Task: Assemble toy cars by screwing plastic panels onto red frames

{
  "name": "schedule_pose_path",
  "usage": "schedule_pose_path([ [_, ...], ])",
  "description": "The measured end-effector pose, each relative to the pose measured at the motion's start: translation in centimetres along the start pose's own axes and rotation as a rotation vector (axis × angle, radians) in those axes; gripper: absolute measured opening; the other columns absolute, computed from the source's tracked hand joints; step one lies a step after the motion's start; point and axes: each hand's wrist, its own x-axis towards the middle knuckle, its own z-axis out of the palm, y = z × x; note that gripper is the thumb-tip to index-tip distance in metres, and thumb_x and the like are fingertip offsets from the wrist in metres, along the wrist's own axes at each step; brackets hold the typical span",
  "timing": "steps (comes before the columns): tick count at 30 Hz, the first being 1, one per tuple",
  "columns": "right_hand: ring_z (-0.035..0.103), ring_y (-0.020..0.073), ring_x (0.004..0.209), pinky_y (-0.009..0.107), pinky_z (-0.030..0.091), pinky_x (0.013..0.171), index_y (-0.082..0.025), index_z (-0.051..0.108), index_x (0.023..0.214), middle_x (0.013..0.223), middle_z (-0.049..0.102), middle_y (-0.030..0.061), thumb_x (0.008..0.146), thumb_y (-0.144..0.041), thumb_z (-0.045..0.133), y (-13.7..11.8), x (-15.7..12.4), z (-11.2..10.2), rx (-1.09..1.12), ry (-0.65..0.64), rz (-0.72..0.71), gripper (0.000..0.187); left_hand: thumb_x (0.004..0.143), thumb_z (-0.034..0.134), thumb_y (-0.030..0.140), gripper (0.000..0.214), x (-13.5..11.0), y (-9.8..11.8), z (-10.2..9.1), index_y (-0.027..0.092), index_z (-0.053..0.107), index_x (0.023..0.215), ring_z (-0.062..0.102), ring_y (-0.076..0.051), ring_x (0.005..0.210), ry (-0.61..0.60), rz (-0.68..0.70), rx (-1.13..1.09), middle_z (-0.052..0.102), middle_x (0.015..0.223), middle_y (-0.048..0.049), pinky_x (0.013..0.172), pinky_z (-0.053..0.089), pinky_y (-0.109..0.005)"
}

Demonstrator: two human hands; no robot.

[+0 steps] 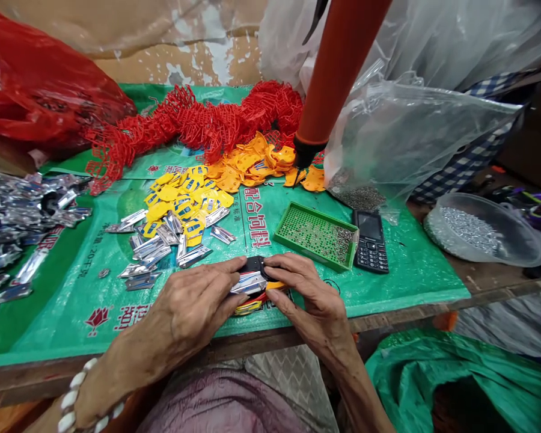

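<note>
Small assembly [251,282] is at the near edge of the table, approx. mid-width, on or just above the green sheet [415,279]. Long axis runs side to side, L to R across the person's front, R end a bit farther off, so approx. parallel w/ the near table edge. Black part [254,263] is on the far side, silver plate [251,282] in the middle w/ its length along the same axis, yellow & red layers on the near side. Rounded black bit is at the R end; can't tell which end is the front.

Rel. to grip: it sits btwn the 2 hands, one end each. L hand [207,288] has the L end, fingers over the far side, thumb along the near side; R hand [304,285] has the R end, fingertips on the rounded black bit, thumb by the near side. Both grips are narrow pinches, closed down on the assembly; middle shows in the gap btwn thumbs & fingers.

Nearby: loose silver plates [151,249] & yellow plates [175,195] beyond L hand; orange pieces [247,165] farther back. Green tray [313,255] w/ small metal bits is beyond R hand, black phone [370,240] just R of it.
</note>
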Motion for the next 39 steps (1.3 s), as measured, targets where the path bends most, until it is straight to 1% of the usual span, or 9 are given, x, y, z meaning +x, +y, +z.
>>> schedule_pose_path([
  [3,0.067,0.0175,0.112,0.036,0.056,0.099,-0.026,0.071,0.115,0.113,0.075,0.0052,0.087,-0.013,0.069,0.0,0.1,0.0,0.007,0.003,0.011,0.03,0.108,0.039,0.024,0.026,0.0,0.0,-0.2,0.009,0.06,0.105,0.076,-0.018,0.097,-0.008,-0.005,0.006,0.077,0.107,-0.0153,0.091,0.061,-0.026],
  [8,0.067,0.0176,0.111,0.036,0.057,0.098,-0.025,0.071,0.114,0.113,0.075,0.0057,0.088,-0.015,0.068,0.0,0.0,0.0,0.001,0.003,0.003,0.028,0.11,0.033,0.025,0.033,0.3,0.1,-0.8,0.011,0.061,0.103,0.076,-0.018,0.097,-0.08,0.002,0.034,0.077,0.108,-0.0138,0.087,0.063,-0.029],
  [14,0.068,0.0188,0.111,0.038,0.057,0.098,-0.025,0.071,0.115,0.114,0.075,0.0064,0.089,-0.015,0.068,0.1,0.0,-0.1,-0.01,-0.005,0.001,0.028,0.11,0.033,0.03,0.031,0.0,-0.2,-0.5,0.01,0.058,0.114,0.076,-0.022,0.097,-0.117,-0.027,0.013,0.075,0.115,-0.0143,0.076,0.066,-0.036],
  [19,0.068,0.0189,0.111,0.038,0.058,0.097,-0.025,0.071,0.114,0.113,0.075,0.0065,0.089,-0.015,0.068,0.0,0.1,-0.1,-0.014,-0.007,0.002,0.027,0.11,0.032,0.025,0.032,0.0,-0.4,-0.5,0.007,0.057,0.117,0.077,-0.025,0.095,-0.134,0.023,0.027,0.075,0.113,-0.016,0.071,0.066,-0.039],
  [25,0.067,0.0179,0.112,0.037,0.056,0.099,-0.025,0.071,0.114,0.114,0.075,0.0062,0.088,-0.014,0.068,0.0,-0.1,-0.2,-0.014,-0.009,0.003,0.028,0.108,0.039,0.021,0.024,-0.2,-0.1,-0.3,0.008,0.058,0.113,0.074,-0.022,0.102,-0.128,0.015,-0.011,0.074,0.114,-0.0141,0.08,0.064,-0.035],
  [29,0.066,0.016,0.113,0.034,0.055,0.101,-0.024,0.071,0.114,0.114,0.074,0.0053,0.087,-0.012,0.069,0.0,-0.1,-0.1,-0.005,-0.013,0.017,0.029,0.108,0.039,0.022,0.024,-0.5,0.2,0.2,0.009,0.059,0.111,0.074,-0.023,0.099,-0.09,-0.031,0.008,0.073,0.115,-0.0139,0.081,0.064,-0.036],
  [32,0.067,0.0161,0.112,0.034,0.054,0.101,-0.025,0.071,0.114,0.114,0.075,0.0051,0.087,-0.012,0.07,0.0,-0.1,-0.1,0.0,-0.013,0.026,0.03,0.107,0.041,0.022,0.021,-0.5,0.3,0.4,0.011,0.058,0.111,0.074,-0.024,0.102,-0.085,-0.057,0.015,0.073,0.116,-0.0139,0.082,0.064,-0.037],
  [36,0.068,0.0187,0.111,0.039,0.056,0.1,-0.027,0.072,0.115,0.114,0.075,0.0053,0.086,-0.012,0.071,0.0,-0.1,-0.1,0.002,-0.006,0.033,0.033,0.108,0.029,0.018,0.031,-0.1,0.4,-0.1,0.011,0.06,0.107,0.074,-0.025,0.103,-0.142,0.047,0.118,0.075,0.109,-0.0136,0.075,0.065,-0.036],
  [39,0.069,0.0192,0.11,0.04,0.057,0.099,-0.027,0.072,0.114,0.114,0.075,0.0057,0.085,-0.011,0.071,0.0,0.0,-0.2,0.001,-0.009,0.037,0.033,0.106,0.032,0.014,0.029,0.0,0.5,-0.3,0.009,0.061,0.11,0.074,-0.028,0.1,-0.211,0.059,0.162,0.074,0.113,-0.0161,0.072,0.065,-0.039],
])
